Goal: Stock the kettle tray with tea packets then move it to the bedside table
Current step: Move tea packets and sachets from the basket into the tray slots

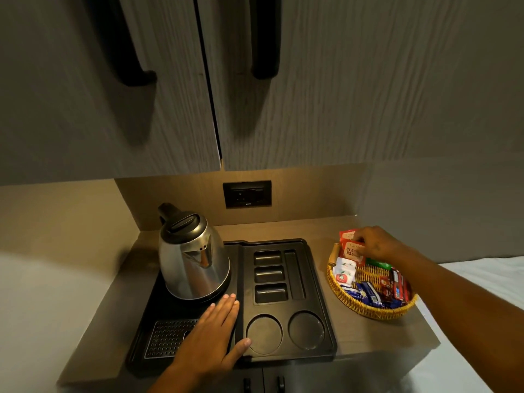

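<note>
A black kettle tray point(320, 282) lies on the wooden counter with a steel kettle point(192, 259) standing on its left half. Its right half has three small slots point(269, 275), one long slot and two round cup wells, all bare. My left hand point(211, 336) rests flat and open on the tray in front of the kettle. At the right, a wicker basket point(365, 309) holds several packets. My right hand point(374, 243) reaches into the basket's far side with fingers pinched on red tea packets point(350, 248).
White point(344, 270), blue point(365, 293), green and dark red packets fill the basket. A black wall socket point(247, 194) sits behind the tray. Cabinet doors with black handles hang overhead. White bedding point(476, 279) borders the counter on the right, and cupboard handles show below the front edge.
</note>
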`<move>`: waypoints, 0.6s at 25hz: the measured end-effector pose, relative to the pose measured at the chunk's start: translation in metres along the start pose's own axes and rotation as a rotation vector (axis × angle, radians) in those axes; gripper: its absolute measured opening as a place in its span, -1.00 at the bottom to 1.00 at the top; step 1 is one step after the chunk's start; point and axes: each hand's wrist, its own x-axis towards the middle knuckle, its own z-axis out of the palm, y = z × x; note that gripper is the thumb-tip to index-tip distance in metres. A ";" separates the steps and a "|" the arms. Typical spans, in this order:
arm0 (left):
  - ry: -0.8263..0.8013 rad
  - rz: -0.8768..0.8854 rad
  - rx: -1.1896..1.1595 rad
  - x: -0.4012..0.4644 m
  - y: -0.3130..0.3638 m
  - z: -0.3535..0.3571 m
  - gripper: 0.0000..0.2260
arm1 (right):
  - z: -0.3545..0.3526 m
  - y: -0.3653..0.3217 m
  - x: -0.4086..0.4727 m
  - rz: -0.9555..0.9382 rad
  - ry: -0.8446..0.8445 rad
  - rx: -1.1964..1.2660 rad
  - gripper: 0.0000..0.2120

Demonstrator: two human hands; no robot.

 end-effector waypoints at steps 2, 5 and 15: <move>0.005 0.000 -0.009 -0.001 0.001 -0.001 -0.20 | -0.021 0.003 -0.005 -0.059 -0.017 0.042 -0.92; 0.005 -0.001 -0.001 -0.004 0.002 -0.002 -0.20 | -0.065 -0.007 -0.012 -0.178 -0.012 0.065 -0.84; 0.017 0.003 0.001 -0.005 -0.001 0.000 -0.23 | -0.003 -0.170 0.029 -0.334 -0.217 0.318 -0.92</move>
